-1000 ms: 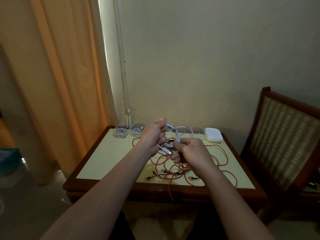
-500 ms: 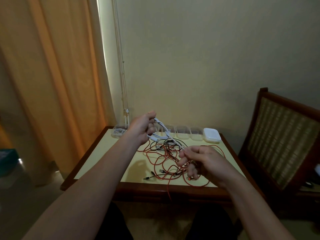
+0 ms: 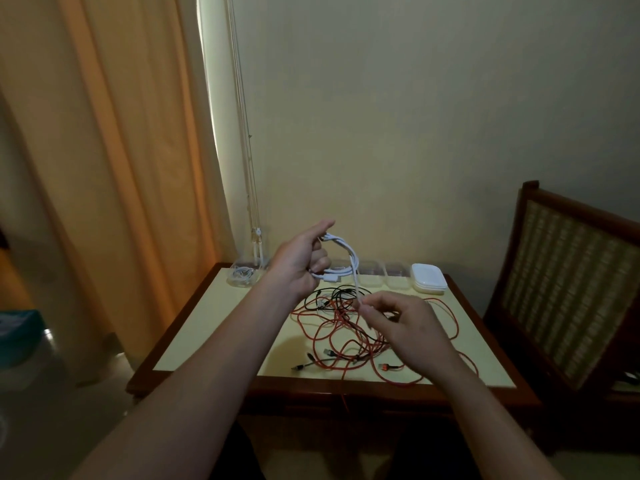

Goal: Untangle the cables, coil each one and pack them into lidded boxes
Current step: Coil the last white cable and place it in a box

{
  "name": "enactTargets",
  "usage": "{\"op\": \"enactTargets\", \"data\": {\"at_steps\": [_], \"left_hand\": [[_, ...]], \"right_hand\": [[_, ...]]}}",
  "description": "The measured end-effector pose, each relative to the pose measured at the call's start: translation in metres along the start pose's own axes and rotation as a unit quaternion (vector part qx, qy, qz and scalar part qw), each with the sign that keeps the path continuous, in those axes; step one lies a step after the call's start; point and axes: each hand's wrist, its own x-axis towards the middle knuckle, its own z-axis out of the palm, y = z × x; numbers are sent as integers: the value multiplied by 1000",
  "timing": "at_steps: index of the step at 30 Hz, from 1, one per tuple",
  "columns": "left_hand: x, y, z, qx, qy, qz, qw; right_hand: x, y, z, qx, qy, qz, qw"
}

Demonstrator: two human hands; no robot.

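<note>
I see the left hand with fingers curled tight round loops of the white cable, held above the table. The right hand pinches that cable's hanging strand between thumb and forefinger, just over the red cables (black cable tangled in, all loose on the top). Far edge: filled clear box, empty clear boxes, white lids.

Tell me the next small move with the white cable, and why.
Probably swing the right hand up to the left hand, laying one more loop: the left hand grips several loops of the white cable, while the right hand pinches its uncoiled length, which runs straight down from the coil.
</note>
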Motion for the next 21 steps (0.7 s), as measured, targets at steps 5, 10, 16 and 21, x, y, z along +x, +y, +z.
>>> {"op": "enactTargets", "data": {"at_steps": [5,10,16,21], "left_hand": [[0,-12,4,16,31,47,998],[3,-24,5,51,90,91,990],[-2,-32,6,57,119,105,986],[-4,-37,8,36,94,87,991]], "right_hand": [[7,-7,19,-13,64,-17,998],[12,-15,35,168,78,84,979],[13,-23,40,326,92,127,932],[18,-11,44,355,173,136,909]]}}
